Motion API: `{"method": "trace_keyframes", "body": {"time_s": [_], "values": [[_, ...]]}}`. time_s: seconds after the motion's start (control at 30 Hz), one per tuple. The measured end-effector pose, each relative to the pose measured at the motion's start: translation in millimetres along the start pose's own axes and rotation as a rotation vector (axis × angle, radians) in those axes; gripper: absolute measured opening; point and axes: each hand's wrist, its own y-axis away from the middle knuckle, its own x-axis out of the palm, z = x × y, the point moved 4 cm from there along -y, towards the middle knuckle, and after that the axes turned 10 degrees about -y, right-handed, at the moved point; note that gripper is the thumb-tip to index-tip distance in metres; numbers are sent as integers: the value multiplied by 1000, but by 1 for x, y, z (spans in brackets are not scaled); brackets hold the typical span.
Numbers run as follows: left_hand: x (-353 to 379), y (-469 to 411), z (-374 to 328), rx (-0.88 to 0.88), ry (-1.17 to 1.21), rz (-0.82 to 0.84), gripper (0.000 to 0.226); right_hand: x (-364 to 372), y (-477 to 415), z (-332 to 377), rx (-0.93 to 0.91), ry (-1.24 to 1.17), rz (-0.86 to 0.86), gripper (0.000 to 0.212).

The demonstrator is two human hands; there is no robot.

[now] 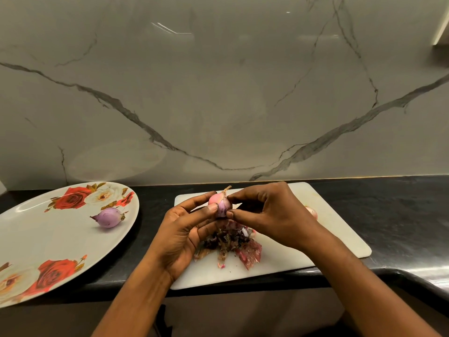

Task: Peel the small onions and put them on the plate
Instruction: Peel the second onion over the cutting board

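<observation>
Holding the onion (221, 202) stem-up above the cutting board (325, 215), we are gripping it in our left hand (184, 232) while our right hand (269, 212) fingers (234, 214) are pinching its skin, the plate (43, 229) lying leftward.

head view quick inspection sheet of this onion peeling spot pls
surface: black counter with a white cutting board lying on it
job's things: floral plate left of the board, purple onion lying on it; held onion above the board; third onion on the board, partly hidden behind the right hand
clutter: peel pile on the board under the hands
grippers: left hand grips the held onion; right hand pinches its side
cables: nothing seen
surroundings: marble wall behind the counter
</observation>
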Motion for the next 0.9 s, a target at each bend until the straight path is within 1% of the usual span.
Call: {"method": "trace_keyframes", "body": {"time_s": [0.1,0.23,0.4,0.5,0.77,0.83,0.9], "values": [[0,0,1,-1,-12,-1,51,0,-1,0,-20,16,-15,28],[0,0,1,-5,-29,-5,49,0,-5,-5,-1,23,8,27],[1,0,2,-28,-36,12,49,-2,-5,-14,-2,41,-11,20],[0,0,3,-38,-33,17,48,-2,-4,-15,-1,38,-19,21],[0,0,2,-29,-21,8,52,-1,-4,-18,42,19,-126,16],[1,0,2,-29,-23,8,52,-2,-5,-19,52,0,-139,16],[1,0,2,-23,-28,9,53,-1,-5,-18,56,-49,-118,21]]}}
